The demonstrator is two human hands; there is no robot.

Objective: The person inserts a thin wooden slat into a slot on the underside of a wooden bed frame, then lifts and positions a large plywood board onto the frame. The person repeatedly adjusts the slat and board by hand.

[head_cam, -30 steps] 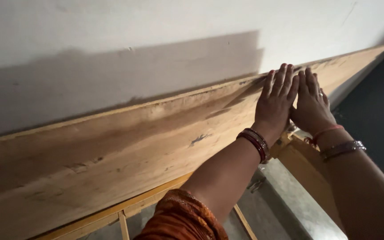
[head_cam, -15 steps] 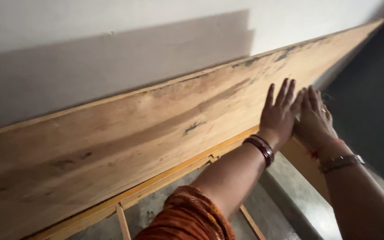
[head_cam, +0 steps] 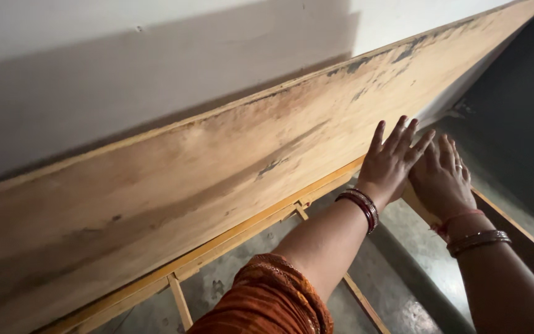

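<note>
A large plywood board [head_cam: 217, 179] stands tilted, its top edge leaning against a pale wall [head_cam: 125, 68] and its lower edge resting along a yellow wooden frame [head_cam: 242, 238]; the board runs from the lower left of the view up to the upper right corner, its face stained with darker streaks and a few chipped patches near the top edge.

The left hand [head_cam: 392, 159] lies flat against the lower part of the board, fingers spread and straight, palm pressed on the wood, gripping nothing; dark red bangles [head_cam: 360, 207] sit at its wrist, and an orange patterned sleeve [head_cam: 267, 303] covers the upper arm.

The right hand [head_cam: 443, 179] is just beside it, to its right, also open and flat with fingers stretched forward; its fingertips touch the board near the lower edge, the thumb side meeting the left hand's little finger; a ring shows on one finger, a red thread [head_cam: 455, 221] and a brown bangle [head_cam: 478, 240] circle the wrist.

Beneath the arms, slats of the frame cross over a grey floor [head_cam: 415, 247]; the board casts a broad shadow on the wall above it.
</note>
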